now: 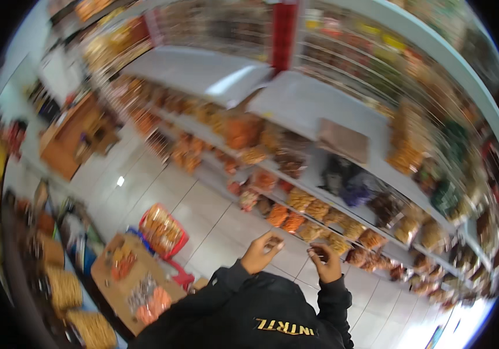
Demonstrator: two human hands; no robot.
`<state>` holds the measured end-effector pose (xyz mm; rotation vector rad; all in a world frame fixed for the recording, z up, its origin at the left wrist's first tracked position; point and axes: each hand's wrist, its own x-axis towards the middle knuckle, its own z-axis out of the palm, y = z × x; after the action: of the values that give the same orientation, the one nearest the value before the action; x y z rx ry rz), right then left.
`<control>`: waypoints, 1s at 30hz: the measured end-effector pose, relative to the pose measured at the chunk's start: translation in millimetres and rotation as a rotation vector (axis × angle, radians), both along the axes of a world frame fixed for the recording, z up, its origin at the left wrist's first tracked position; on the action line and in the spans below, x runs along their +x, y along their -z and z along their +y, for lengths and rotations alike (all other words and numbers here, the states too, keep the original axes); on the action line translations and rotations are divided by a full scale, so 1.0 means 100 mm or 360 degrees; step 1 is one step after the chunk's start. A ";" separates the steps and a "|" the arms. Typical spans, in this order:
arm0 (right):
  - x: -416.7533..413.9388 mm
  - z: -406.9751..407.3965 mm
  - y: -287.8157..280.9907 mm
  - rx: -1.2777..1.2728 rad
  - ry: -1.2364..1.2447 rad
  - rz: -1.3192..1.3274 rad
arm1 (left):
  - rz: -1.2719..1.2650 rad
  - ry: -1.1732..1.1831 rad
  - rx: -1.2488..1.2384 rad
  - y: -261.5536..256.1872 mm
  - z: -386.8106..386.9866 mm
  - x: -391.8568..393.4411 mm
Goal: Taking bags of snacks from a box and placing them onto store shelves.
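Observation:
My left hand is raised in front of my dark sweatshirt, its fingers curled with a gap between thumb and fingertips. To its right, my right hand is held up in a similar way, thumb and fingers bent and apart. No object shows in either hand. The two hands do not touch. Beyond them, bagged snacks in orange and yellow sit on the lower shelves. A flat brown packet or cardboard piece lies on the pale upper shelf top, with dark and purple bags below it. The picture is somewhat blurred.
Long shelves with packaged goods run across the front and right. At lower left stands a cardboard surface with small bags on it, beside a red container of snack packs. A wooden desk stands farther left on the tiled floor.

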<state>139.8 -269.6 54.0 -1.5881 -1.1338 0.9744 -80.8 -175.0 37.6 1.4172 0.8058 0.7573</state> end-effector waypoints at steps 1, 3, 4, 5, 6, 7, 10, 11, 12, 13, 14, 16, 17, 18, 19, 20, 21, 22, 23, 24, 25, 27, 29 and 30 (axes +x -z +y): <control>-0.11 0.13 0.03 0.0022 -0.0083 -0.0004 | -0.0042 -0.0051 0.0047 -0.06 0.06 -0.13; -0.34 0.40 0.12 0.0006 -0.0269 -0.0005 | -0.0064 -0.0196 0.0153 -0.14 0.16 -0.42; -0.47 0.54 0.17 -0.0042 -0.0354 0.0013 | -0.0074 -0.0287 0.0194 -0.15 0.20 -0.57; -0.60 0.67 0.22 -0.0008 -0.0472 0.0026 | -0.0108 -0.0384 0.0274 -0.14 0.19 -0.71; -0.74 0.79 0.28 -0.0028 -0.0568 0.0059 | -0.0065 -0.0486 0.0189 -0.10 0.15 -0.88; -0.91 0.93 0.34 -0.0043 -0.0682 0.0071 | -0.0056 -0.0598 0.0142 -0.04 0.12 -1.06; -1.42 1.27 0.50 -0.0142 -0.1038 0.0138 | -0.0104 -0.0950 -0.0082 0.23 -0.13 -1.55; -1.61 1.38 0.54 -0.0175 -0.1164 0.0167 | -0.0163 -0.1076 -0.0145 0.33 -0.24 -1.69; -1.80 1.48 0.58 -0.0241 -0.1272 0.0205 | -0.0227 -0.1195 -0.0202 0.44 -0.34 -1.82; -1.99 1.56 0.63 -0.0226 -0.1406 0.0129 | -0.0131 -0.1315 -0.0209 0.55 -0.44 -1.95; -2.17 1.65 0.66 -0.0249 -0.1536 0.0105 | -0.0162 -0.1452 -0.0253 0.65 -0.54 -2.07; -2.54 1.82 0.71 -0.0315 -0.1802 0.0099 | -0.0139 -0.1704 -0.0294 0.84 -0.71 -2.26; -2.72 1.91 0.73 -0.0238 -0.1946 0.0000 | -0.0106 -0.1807 -0.0406 0.92 -0.79 -2.35; -2.89 1.99 0.73 -0.0205 -0.2065 -0.0037 | -0.0143 -0.1955 -0.0459 0.99 -0.84 -2.41; -3.06 2.07 0.74 -0.0243 -0.2146 -0.0061 | -0.0190 -0.2093 -0.0485 1.04 -0.88 -2.47; -3.21 2.14 0.74 -0.0289 -0.2227 -0.0079 | -0.0216 -0.2229 -0.0531 1.08 -0.91 -2.51; -3.37 2.23 0.74 -0.0319 -0.2313 -0.0080 | -0.0247 -0.2335 -0.0595 1.09 -0.92 -2.56; -3.52 2.33 0.75 -0.0321 -0.2392 -0.0067 | -0.0247 -0.2425 -0.0527 1.10 -0.91 -2.60; -3.71 2.41 0.77 -0.0326 -0.2475 -0.0052 | -0.0218 -0.2522 -0.0502 1.08 -0.90 -2.65; -3.86 2.48 0.79 -0.0339 -0.2560 -0.0038 | -0.0172 -0.2609 -0.0539 1.06 -0.88 -2.68; -4.02 2.58 0.80 -0.0335 -0.2656 -0.0013 | -0.0123 -0.2661 -0.0585 1.02 -0.86 -2.72; -4.35 2.75 0.80 -0.0354 -0.2793 -0.0041 | -0.0151 -0.2792 -0.0572 0.96 -0.81 -2.83; -4.62 2.88 0.81 -0.0377 -0.2887 -0.0095 | -0.0158 -0.2884 -0.0543 0.91 -0.77 -2.90; -4.77 2.94 0.81 -0.0373 -0.2946 -0.0117 | -0.0167 -0.2929 -0.0557 0.91 -0.76 -2.91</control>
<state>-337.5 24.8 -27.3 -0.2586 -2.6020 2.1468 -371.5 -250.6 -53.1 -0.0586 1.9876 1.8362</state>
